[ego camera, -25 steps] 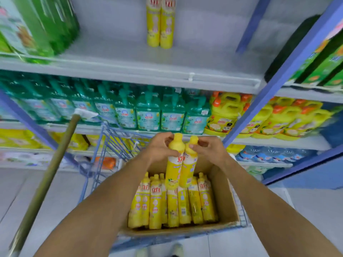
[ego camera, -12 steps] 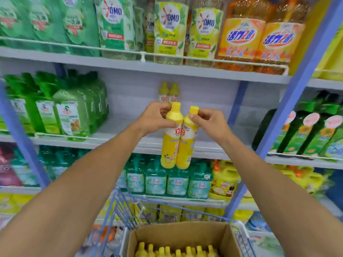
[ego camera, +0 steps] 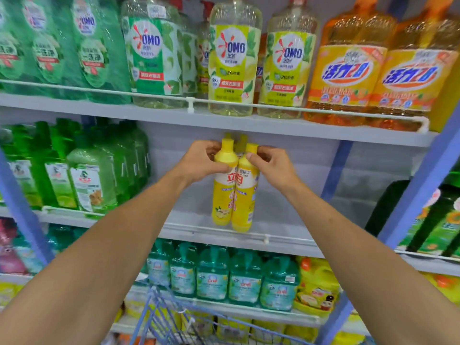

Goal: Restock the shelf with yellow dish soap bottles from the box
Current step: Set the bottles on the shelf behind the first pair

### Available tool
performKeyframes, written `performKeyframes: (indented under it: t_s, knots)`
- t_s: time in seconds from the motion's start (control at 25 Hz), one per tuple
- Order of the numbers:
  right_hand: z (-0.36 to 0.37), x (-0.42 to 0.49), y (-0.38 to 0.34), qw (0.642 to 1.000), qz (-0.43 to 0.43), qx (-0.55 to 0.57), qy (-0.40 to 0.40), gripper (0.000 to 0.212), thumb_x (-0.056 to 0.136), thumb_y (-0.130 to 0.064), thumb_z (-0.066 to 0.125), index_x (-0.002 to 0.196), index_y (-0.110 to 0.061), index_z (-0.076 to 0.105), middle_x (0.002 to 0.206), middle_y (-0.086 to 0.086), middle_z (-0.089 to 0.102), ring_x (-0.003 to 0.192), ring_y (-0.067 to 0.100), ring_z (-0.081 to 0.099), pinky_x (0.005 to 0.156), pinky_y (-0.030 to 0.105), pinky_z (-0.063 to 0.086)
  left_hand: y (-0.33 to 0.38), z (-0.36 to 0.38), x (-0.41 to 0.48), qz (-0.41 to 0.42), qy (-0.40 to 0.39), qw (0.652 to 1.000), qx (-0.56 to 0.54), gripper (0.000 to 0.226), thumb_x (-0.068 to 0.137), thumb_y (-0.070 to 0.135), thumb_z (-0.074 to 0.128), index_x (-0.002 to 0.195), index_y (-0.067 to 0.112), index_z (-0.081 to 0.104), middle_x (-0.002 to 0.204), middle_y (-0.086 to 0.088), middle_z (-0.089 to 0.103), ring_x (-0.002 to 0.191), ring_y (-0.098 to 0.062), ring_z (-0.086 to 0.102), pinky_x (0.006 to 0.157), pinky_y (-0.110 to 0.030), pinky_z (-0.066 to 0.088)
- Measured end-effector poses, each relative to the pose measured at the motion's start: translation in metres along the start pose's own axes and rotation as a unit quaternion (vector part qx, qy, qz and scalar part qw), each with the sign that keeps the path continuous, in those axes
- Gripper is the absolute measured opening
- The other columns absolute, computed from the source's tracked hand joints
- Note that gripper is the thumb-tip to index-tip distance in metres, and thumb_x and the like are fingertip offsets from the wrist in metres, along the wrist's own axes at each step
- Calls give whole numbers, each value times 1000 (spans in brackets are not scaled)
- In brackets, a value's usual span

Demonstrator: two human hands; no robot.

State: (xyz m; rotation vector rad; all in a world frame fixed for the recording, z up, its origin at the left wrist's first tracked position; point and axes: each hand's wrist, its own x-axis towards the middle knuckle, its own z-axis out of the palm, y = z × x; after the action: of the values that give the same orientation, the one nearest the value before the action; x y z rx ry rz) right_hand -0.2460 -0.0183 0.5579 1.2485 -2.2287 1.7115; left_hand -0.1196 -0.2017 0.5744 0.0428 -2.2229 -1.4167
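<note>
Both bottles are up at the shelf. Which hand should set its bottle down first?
Left, narrowly. The left hand grips its yellow dish soap bottle by the neck, base over the shelf board; the right hand holds the other bottle lower, base at the front rail.

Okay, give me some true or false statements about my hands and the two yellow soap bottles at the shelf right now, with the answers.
1. The left hand grips the left yellow plastic soap bottle near its cap. True.
2. The right hand holds nothing. False: it grips the right yellow plastic soap bottle near its cap.
3. The two bottles are held upright, side by side. True.
4. They are level with the top shelf of orange jugs. False: they are at the grey metal shelf below it.
5. Teal pump bottles stand one shelf lower. True.
</note>
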Motion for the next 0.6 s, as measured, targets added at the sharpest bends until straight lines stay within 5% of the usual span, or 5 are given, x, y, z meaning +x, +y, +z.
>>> performKeyframes:
  t_s: [0.2,0.4,0.6]
  knots:
    - [16,12,21,999,26,-8,31,33,87,-44,69,96,-14,77,87,1,79,77,10,68,76,36,57,-32,4,8,-25,-5,1000,-18,42,69,-12,83,99,13,69,94,-4,74,77,-6,69,77,-22,58]
    - [31,18,35,999,39,-31,23,16,96,-28,68,100,-15,77,88,-1,77,76,9,68,72,30,56,-64,3,17,-28,-2,998,-50,47,66,-11,85,106,7,68,97,-10,73,75,-1,70,74,-19,57]
    - [46,-6,52,987,88,88,102,20,96,-23,69,112,-13,72,103,1,77,95,13,74,82,28,58,-88,18,12,-26,23,996,-82,67,61,7,88,121,5,61,110,-8,73,95,-9,71,84,-22,55]
